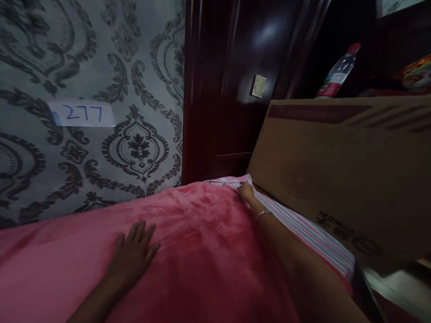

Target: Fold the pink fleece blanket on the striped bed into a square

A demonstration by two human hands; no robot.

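Observation:
A fluffy pink blanket (pixel 191 224) covers most of the bed, with soft creases towards its far end. My left hand (pixel 133 253) lies flat on it, palm down and fingers spread. At the far right corner of the bed, my right hand (pixel 246 192), with a thin bracelet on the wrist, has its fingers curled on the raised corner of a striped sheet (pixel 299 224). This sheet, in pink, white and grey, shows along the right side beyond the blanket's edge. My right fingertips are small and partly hidden there.
A large cardboard box (pixel 336 166) stands close along the bed's right side. On top is a plastic bottle (pixel 338 74) with a red cap. A dark wooden door (pixel 222 89) and a patterned wall (pixel 141 148) with a paper label (pixel 82 113) reading 277 bound the far side.

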